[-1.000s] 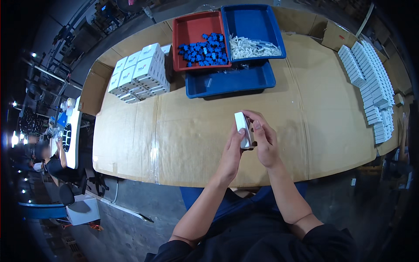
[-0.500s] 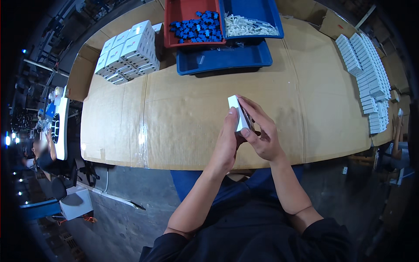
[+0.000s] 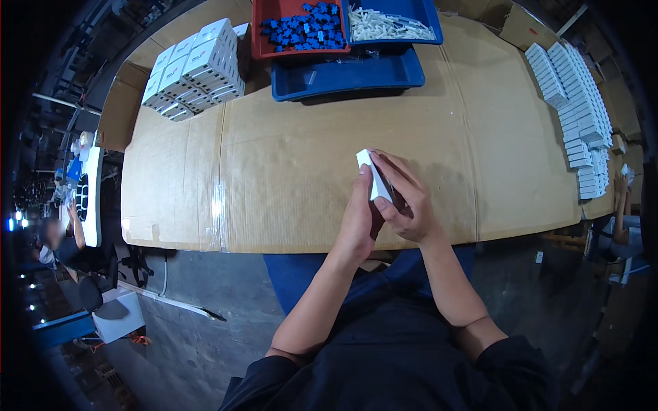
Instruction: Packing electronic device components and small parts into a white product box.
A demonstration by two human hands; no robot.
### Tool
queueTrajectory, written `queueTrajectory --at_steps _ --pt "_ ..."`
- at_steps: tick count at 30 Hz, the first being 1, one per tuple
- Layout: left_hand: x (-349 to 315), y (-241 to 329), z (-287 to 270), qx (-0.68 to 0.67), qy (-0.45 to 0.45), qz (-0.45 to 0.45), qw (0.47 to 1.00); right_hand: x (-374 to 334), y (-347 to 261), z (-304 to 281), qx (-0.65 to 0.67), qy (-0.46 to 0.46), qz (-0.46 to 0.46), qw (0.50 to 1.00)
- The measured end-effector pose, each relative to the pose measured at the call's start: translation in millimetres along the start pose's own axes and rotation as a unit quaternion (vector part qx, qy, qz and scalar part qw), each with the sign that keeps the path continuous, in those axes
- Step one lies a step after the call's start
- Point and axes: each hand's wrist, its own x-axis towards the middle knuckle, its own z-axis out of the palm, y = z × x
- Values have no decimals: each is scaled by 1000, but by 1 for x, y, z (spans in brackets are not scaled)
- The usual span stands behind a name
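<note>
A small white box (image 3: 375, 179) is held between my two hands above the near middle of the cardboard-covered table (image 3: 288, 164). My left hand (image 3: 358, 216) grips it from the left, with the thumb along its upper face. On the other side, my right hand (image 3: 408, 202) has its fingers bent over the far end and its thumb against the near end. The palms and fingers hide most of the box, so I cannot see its underside.
Stacked white boxes (image 3: 195, 68) stand at the far left. A red tray (image 3: 301, 53) holds blue pieces, a blue tray (image 3: 394, 42) white sticks. Before them sits another blue tray (image 3: 349, 88). Rows of white boxes (image 3: 576, 116) line the right edge. People work at both sides.
The head view has shifted slightly, so the trays and table edge appear higher. My right fingers and thumb have drawn in closer around the white box.
</note>
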Motion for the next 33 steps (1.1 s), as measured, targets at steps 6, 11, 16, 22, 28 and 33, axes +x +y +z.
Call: queueTrajectory --at_steps 6,11,16,22,28,33 --pt "6 -9 0 -26 -10 -1 1000 -5 12 4 -80 17 -43 996" --pt "-3 -8 11 -20 18 26 999 -8 10 7 -77 21 -43 996" --pt "-5 -11 16 -3 -2 39 999 -9 5 4 -78 51 -54 994" --pt "-12 -11 16 -1 -9 61 998 -10 2 8 -70 53 -67 994" --pt "-19 -10 10 -6 -3 62 998 -8 -9 13 -59 52 -70 994" --pt "-24 -8 12 -4 -1 75 997 -9 -13 14 -55 55 -70 995"
